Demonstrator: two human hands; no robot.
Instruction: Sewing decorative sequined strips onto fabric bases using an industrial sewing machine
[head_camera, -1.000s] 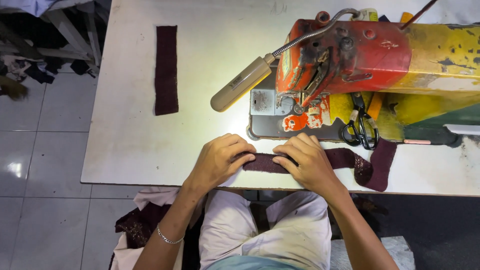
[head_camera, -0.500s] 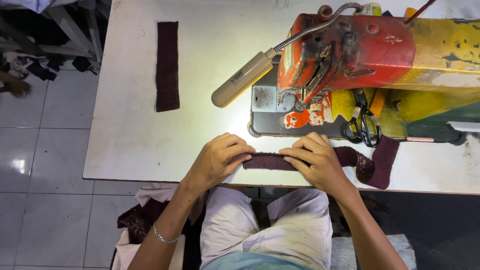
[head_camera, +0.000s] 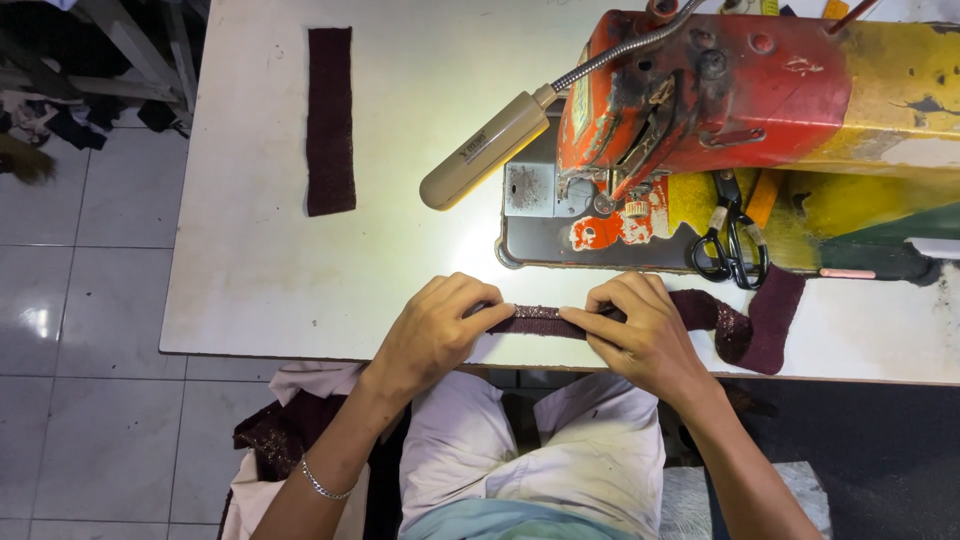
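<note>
Both hands pinch a narrow dark maroon knitted fabric strip (head_camera: 540, 320) lying flat at the near edge of the white counter (head_camera: 250, 290). The left hand (head_camera: 435, 330) has its fingers (head_camera: 490, 315) clenched on the strip's left end; the right hand (head_camera: 640, 335) presses and grips it just to the right, fingertips nearly meeting. Beyond the fingers stands a worn red and yellow sewing machine (head_camera: 720, 100), with black-handled scissors (head_camera: 730, 245) beside it. A second maroon fabric strip (head_camera: 330, 120) lies well apart, far left.

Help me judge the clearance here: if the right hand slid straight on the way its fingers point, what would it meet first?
The right hand points left along the strip, so it would likely meet the left hand's fingertips first, pinching the same strip close by.
</note>
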